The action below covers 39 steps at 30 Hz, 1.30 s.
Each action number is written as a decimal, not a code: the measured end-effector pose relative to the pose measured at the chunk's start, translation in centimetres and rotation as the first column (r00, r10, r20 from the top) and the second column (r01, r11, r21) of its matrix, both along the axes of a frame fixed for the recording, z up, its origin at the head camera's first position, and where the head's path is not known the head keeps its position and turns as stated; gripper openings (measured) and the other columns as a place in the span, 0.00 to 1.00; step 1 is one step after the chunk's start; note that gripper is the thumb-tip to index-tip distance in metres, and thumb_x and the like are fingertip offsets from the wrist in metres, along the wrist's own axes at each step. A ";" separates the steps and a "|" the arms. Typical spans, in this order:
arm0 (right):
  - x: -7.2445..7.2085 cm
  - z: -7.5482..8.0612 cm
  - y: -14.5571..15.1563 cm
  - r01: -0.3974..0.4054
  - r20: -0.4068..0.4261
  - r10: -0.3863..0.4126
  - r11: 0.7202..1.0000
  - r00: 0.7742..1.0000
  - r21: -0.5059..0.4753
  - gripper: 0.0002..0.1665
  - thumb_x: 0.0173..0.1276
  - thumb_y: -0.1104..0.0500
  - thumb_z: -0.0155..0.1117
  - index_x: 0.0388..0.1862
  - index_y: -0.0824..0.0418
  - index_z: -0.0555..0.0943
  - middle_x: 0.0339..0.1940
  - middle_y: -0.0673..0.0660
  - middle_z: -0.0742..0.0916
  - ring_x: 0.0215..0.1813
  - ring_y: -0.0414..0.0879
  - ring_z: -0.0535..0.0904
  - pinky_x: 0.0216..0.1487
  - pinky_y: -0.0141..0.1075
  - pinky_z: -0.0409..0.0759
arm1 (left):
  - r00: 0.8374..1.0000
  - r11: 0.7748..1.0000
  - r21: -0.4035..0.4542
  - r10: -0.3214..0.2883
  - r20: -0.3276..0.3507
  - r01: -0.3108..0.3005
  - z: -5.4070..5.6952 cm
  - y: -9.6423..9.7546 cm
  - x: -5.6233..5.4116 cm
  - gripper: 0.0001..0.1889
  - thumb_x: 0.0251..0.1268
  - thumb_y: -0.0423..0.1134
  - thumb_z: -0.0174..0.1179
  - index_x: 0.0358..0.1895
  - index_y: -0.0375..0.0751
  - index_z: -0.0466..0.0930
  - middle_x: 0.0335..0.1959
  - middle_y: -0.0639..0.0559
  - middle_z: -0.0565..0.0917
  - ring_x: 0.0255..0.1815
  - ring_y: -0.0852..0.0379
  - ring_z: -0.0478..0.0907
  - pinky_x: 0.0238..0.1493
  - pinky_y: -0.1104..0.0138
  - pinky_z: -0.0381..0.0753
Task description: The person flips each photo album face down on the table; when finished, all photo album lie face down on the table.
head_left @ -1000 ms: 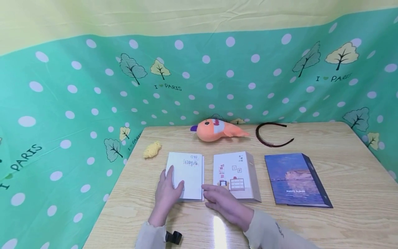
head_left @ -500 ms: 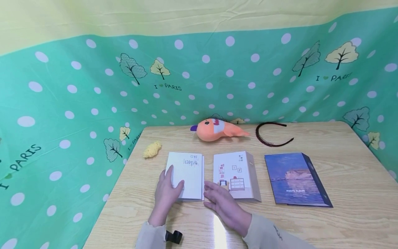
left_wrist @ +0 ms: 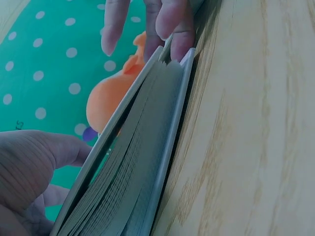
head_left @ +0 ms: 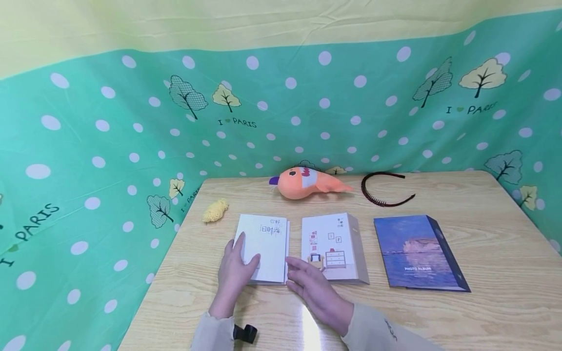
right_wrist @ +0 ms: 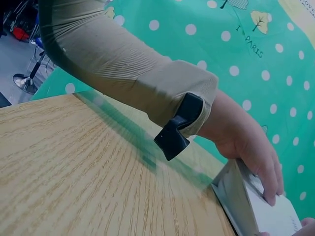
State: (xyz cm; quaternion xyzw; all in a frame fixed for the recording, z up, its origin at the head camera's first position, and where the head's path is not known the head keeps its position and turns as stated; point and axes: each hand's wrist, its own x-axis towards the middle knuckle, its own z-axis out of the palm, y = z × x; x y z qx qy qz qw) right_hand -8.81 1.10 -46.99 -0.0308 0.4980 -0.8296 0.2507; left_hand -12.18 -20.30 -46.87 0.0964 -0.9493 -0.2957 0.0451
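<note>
A white hardcover book (head_left: 270, 258) with dark writing at its top right lies on the table at centre-left. My left hand (head_left: 234, 270) rests on the left part of its cover, fingers extended and thumb spread. At the right edge of the book, my right hand (head_left: 317, 292) touches with its fingertips. In the left wrist view the book's page block (left_wrist: 140, 147) shows between slightly parted covers, with the right hand's fingers (left_wrist: 170, 19) at the far corner. The left hand (right_wrist: 256, 147) lies over the cover in the right wrist view.
To the right are a white book (head_left: 335, 246) with a room drawing and a blue photo album (head_left: 414, 256). Behind lie a yellow scrubber-like bundle (head_left: 215, 210), an orange plush toy (head_left: 298, 185) and a dark headband (head_left: 373, 197). A green dotted cloth (head_left: 281, 107) hangs behind the table.
My right hand has shifted very slightly at the book's right edge. The left hand keeps its place on the cover, and the other things have not moved.
</note>
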 end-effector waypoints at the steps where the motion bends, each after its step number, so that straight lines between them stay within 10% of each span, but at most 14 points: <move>1: 0.0 0.0 0.0 0.001 0.000 -0.001 1.000 1.000 -0.001 0.35 0.72 0.63 0.51 0.74 0.74 0.55 0.77 0.70 0.55 0.74 0.65 0.54 0.72 0.49 0.62 | 1.000 1.000 0.000 0.000 0.000 0.000 0.0 0.0 0.0 0.41 0.59 0.47 0.64 0.75 0.41 0.58 0.71 0.27 0.58 0.64 0.25 0.65 0.58 0.36 0.68; 39: -0.3 -0.2 0.1 0.035 0.013 -0.035 0.999 0.999 -0.034 0.31 0.73 0.64 0.51 0.72 0.74 0.59 0.69 0.69 0.65 0.61 0.57 0.69 0.61 0.42 0.75 | 1.000 0.997 0.077 0.001 0.027 -0.003 0.1 -1.1 0.0 0.40 0.64 0.48 0.61 0.76 0.40 0.56 0.71 0.27 0.58 0.68 0.27 0.60 0.65 0.37 0.61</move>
